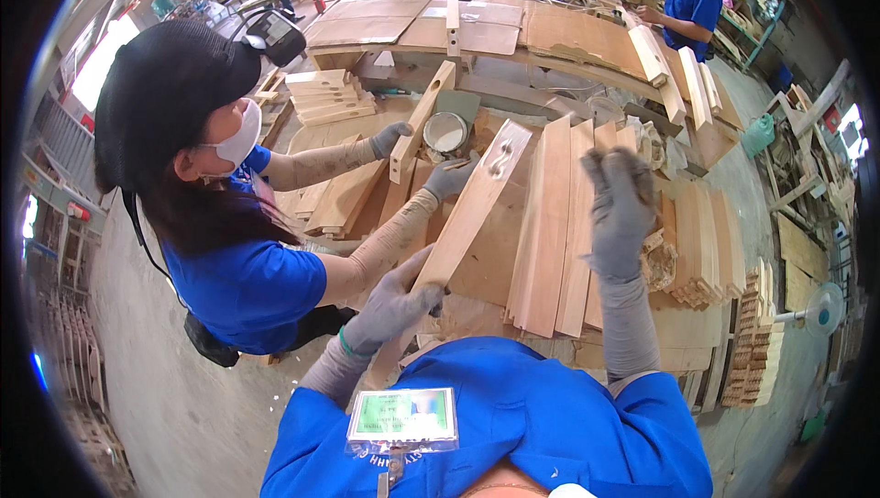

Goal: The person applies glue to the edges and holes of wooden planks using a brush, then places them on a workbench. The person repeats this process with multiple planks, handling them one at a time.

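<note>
My left hand (389,307), in a grey glove, is wrapped round the near part of a long wooden bar (477,204). The bar tilts up and away from me, and its far end has recessed holes with a shiny wet look. My right hand (621,214), also gloved, is raised right of a row of wooden boards (554,223). Its fingers are curled, and whatever they may hold is too small or hidden to make out. Beyond the bar's far end stands a round tub (445,133) with white contents.
At my left a co-worker (247,260) holds another holed wooden bar (423,117) near the tub. Stacked wood pieces (701,241) lie at the right, beside a fan (823,309). Across the back runs a cardboard-covered bench (577,35), with a person (692,3) behind it.
</note>
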The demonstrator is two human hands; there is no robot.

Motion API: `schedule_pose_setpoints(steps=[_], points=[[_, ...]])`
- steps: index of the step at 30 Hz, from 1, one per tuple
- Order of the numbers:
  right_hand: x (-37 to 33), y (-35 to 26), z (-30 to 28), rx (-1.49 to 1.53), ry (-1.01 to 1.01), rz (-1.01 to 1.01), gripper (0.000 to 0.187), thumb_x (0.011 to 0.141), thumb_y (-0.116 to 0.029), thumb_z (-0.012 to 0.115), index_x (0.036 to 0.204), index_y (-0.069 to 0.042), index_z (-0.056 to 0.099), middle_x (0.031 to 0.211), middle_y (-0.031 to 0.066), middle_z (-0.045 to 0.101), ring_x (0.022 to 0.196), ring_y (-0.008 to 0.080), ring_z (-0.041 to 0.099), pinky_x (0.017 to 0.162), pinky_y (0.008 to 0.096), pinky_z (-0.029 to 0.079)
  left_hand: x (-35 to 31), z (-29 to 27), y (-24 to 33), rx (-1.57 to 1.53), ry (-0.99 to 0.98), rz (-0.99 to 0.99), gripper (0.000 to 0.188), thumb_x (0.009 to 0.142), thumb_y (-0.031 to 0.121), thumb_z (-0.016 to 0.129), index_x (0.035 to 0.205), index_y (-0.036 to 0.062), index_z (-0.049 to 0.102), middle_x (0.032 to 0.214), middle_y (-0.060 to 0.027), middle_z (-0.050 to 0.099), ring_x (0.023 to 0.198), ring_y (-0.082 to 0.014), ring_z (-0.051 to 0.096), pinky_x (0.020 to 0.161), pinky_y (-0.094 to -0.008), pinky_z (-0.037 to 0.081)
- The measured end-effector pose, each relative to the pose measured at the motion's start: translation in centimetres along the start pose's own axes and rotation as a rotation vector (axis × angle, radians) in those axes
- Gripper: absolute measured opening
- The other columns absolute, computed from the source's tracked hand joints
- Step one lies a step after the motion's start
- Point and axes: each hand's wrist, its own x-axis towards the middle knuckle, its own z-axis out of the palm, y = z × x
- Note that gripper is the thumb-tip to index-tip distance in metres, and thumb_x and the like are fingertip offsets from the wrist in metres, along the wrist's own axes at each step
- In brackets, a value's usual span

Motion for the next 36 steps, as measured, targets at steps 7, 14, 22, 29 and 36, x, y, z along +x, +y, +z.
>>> schedule_pose_setpoints(steps=[7,14,22,29,36], points=[[0.8,-4.4,1.7,-0.208,-0.181,0.068,0.043,0.101,-0.025,0.030,0.137,-0.001,0.030,0.108,0.0181,0.059,0.096,0.0253,0.062,0.083,0.0381,0.054,7.3,1.2,5.0,-0.006,0.033,0.215,0.042,0.088,0.023,0.058,0.122,0.0006,0.047,0.085,-0.0030,0.055,0.069,-0.0082,0.055,0.058,-0.0234,0.048],[-3.0,1.9,0.5,-0.653,-0.465,0.042,0.077,0.079,-0.008,0.070,0.141,-0.005,0.025,0.131,0.0189,0.044,0.112,0.0246,0.052,0.094,0.0322,0.046,16.4,7.4,12.3,-0.092,0.170,0.406,0.047,0.089,0.039,0.058,0.115,0.0004,0.049,0.090,-0.0031,0.057,0.072,-0.0115,0.057,0.064,-0.0255,0.049],[3.8,-4.7,-2.7,-1.029,-0.527,0.022,0.059,0.081,-0.004,0.058,0.136,-0.002,0.035,0.103,0.0137,0.055,0.077,0.0216,0.061,0.068,0.0291,0.052,17.3,2.4,14.2,1.229,0.522,1.125,0.085,0.073,0.044,0.070,0.140,0.0103,0.030,0.128,-0.0196,0.047,0.120,-0.0307,0.046,0.103,-0.0433,0.034],[7.1,-5.9,-0.5,-1.769,-1.064,-0.451,0.074,0.071,-0.006,0.064,0.138,-0.003,0.034,0.121,0.0228,0.052,0.105,0.0321,0.055,0.086,0.0392,0.047,18.8,2.0,11.3,1.750,0.355,1.355,0.044,0.080,0.019,0.053,0.124,0.0132,0.050,0.125,-0.0115,0.053,0.120,-0.0297,0.047,0.104,-0.0482,0.035],[9.9,-4.3,1.5,-1.480,-0.687,-0.812,0.071,0.080,-0.024,0.067,0.140,-0.007,0.034,0.138,0.0156,0.042,0.124,0.0343,0.043,0.101,0.0406,0.039,22.7,-4.5,13.1,1.378,0.355,0.729,0.030,0.078,0.019,0.062,0.105,0.0064,0.055,0.091,-0.0136,0.064,0.082,-0.0285,0.065,0.074,-0.0388,0.052]])
